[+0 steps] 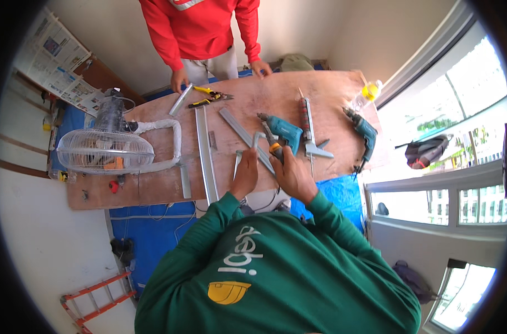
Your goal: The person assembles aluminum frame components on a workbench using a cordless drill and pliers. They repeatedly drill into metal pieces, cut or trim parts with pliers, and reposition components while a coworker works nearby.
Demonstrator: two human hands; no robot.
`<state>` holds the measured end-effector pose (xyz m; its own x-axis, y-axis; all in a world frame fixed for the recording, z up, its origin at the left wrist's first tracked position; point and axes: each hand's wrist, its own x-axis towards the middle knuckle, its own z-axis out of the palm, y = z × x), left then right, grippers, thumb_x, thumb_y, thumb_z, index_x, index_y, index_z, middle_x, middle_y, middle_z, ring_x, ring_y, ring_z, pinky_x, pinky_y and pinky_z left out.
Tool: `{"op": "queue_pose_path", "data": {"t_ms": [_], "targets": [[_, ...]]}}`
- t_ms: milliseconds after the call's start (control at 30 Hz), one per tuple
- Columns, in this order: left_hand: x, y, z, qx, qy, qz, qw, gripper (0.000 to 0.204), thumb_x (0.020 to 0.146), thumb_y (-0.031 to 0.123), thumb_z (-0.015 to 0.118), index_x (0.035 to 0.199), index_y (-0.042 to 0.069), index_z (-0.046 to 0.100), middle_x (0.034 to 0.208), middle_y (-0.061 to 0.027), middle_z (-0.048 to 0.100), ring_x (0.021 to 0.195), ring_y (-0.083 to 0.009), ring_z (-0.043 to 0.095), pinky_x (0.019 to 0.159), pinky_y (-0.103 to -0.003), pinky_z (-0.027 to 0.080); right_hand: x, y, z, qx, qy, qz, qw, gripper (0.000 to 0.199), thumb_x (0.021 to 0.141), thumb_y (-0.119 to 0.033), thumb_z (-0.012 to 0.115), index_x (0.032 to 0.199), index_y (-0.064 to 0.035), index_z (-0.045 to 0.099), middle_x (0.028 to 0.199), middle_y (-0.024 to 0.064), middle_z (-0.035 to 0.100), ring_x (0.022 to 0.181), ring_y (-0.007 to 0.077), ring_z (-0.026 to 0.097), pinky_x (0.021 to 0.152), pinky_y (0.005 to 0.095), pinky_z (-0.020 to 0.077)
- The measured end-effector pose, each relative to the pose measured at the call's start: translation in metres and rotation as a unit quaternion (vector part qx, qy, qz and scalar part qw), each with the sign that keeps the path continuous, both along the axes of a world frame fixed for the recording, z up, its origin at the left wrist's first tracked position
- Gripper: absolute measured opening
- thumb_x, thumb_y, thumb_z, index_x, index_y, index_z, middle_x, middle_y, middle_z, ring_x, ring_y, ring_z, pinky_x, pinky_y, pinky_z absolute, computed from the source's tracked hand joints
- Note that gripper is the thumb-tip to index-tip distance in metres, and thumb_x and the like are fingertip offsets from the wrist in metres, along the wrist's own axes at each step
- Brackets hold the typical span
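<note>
My left hand (246, 173) is closed on a short bent metal channel piece (259, 137), whose upper end sticks up past my fingers. In my right hand (294, 175) is a hand tool (273, 146) with grey jaws and an orange-and-black handle; its tip is close to the metal piece, and I cannot tell whether they touch. Just beyond my right hand lies a teal drill (286, 132). A flat metal strip (239, 128) runs diagonally on the wooden table (331, 89) beyond my hands. Left of them lies a long metal channel (205, 153).
Yellow-and-black snips (208, 101) lie near a co-worker's hand (179, 80), which touches a short metal piece (181, 99). A fan (106, 150) occupies the left end. Rightward are a caulking gun (307, 125), a second drill (366, 136) and a bottle (369, 93). Blue sheeting (341, 200) covers the floor.
</note>
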<state>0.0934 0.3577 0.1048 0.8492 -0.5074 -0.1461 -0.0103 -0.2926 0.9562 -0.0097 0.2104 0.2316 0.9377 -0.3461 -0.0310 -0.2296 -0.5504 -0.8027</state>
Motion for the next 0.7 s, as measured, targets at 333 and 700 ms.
{"op": "queue_pose_path", "data": {"t_ms": [333, 700], "targets": [[0.029, 0.05, -0.041, -0.056, 0.007, 0.024, 0.998, 0.054, 0.119, 0.05, 0.038, 0.113, 0.0, 0.058, 0.09, -0.0119, 0.055, 0.083, -0.022, 0.055, 0.08, -0.039, 0.049, 0.027, 0.031, -0.018, 0.078, 0.05, -0.012, 0.996, 0.036, 0.108, -0.032, 0.06, 0.112, 0.0021, 0.049, 0.089, 0.0385, 0.067, 0.09, 0.0593, 0.066, 0.076, 0.0638, 0.0488], [0.087, 0.165, -0.109, 0.06, 0.138, 0.054, 0.987, 0.059, 0.109, 0.058, 0.058, 0.115, -0.001, 0.062, 0.08, -0.0088, 0.061, 0.068, -0.0209, 0.062, 0.064, -0.039, 0.051, 0.115, -0.034, -0.168, 0.001, 0.173, -0.064, 0.983, 0.061, 0.094, -0.039, 0.072, 0.115, 0.0174, 0.06, 0.112, 0.0438, 0.069, 0.116, 0.057, 0.067, 0.1, 0.055, 0.0528]]}}
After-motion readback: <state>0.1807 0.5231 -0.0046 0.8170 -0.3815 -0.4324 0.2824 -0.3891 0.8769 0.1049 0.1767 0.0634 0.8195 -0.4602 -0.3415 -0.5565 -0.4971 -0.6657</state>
